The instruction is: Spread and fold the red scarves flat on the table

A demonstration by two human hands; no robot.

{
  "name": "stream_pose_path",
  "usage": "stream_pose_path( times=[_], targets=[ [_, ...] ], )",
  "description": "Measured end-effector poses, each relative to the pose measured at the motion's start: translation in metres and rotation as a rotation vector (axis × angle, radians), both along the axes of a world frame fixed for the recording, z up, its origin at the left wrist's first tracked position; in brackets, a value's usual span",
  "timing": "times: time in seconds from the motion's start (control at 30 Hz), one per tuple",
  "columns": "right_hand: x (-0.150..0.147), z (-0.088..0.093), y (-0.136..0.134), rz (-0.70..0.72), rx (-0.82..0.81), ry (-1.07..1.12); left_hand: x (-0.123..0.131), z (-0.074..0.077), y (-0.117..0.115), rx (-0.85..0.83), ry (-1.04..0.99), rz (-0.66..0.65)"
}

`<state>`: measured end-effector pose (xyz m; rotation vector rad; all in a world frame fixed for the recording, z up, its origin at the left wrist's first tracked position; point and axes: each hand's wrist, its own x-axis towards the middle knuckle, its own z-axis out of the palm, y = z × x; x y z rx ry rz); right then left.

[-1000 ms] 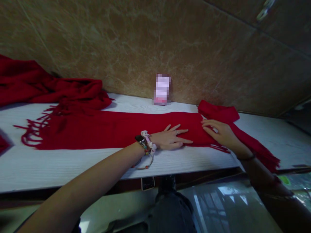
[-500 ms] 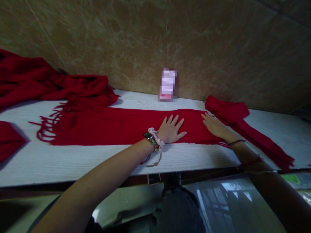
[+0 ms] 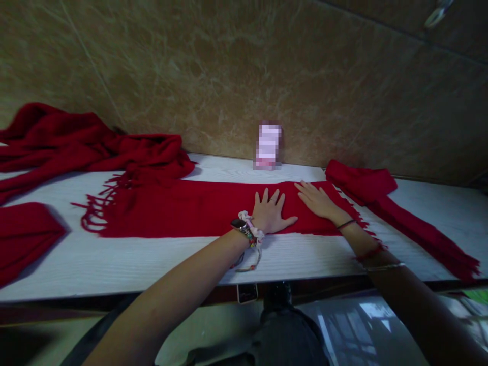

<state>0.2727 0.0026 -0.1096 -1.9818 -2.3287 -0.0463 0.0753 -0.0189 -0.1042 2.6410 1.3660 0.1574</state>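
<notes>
A red fringed scarf (image 3: 183,208) lies flat and lengthwise on the white table (image 3: 160,267). My left hand (image 3: 270,212) rests on it right of its middle, palm down with fingers spread. To the right, my right hand (image 3: 315,199) lies flat on the same scarf near its right end, fingers stretched out. Neither hand grips anything. Tassels show at both ends of the scarf.
A crumpled red cloth (image 3: 87,147) lies at the back left, and another red piece (image 3: 26,236) at the left. A folded red scarf (image 3: 385,195) lies at the right. A blurred-out upright phone-like object (image 3: 269,145) leans against the marbled wall (image 3: 213,66).
My right hand has slid left along the scarf, closer to my left hand, and the right-hand tassels now show. The view has shifted slightly.
</notes>
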Motion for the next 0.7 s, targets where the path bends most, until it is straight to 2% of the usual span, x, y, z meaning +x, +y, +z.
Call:
stream_pose_path(
  times=[0.17,0.3,0.5,0.7],
  targets=[
    [0.032,-0.001,0.002,-0.087,0.022,-0.078,-0.004,0.005,0.002,-0.043,0.022,0.002],
    [0.039,-0.005,0.006,-0.041,0.074,-0.092,-0.025,0.006,0.008,-0.062,0.044,0.039],
    [0.046,-0.006,0.016,0.018,0.101,-0.098,-0.092,0.001,0.017,0.046,0.073,0.215],
    [0.047,-0.003,0.017,0.013,0.075,-0.143,-0.171,0.001,0.004,0.099,0.155,0.386]
  ],
)
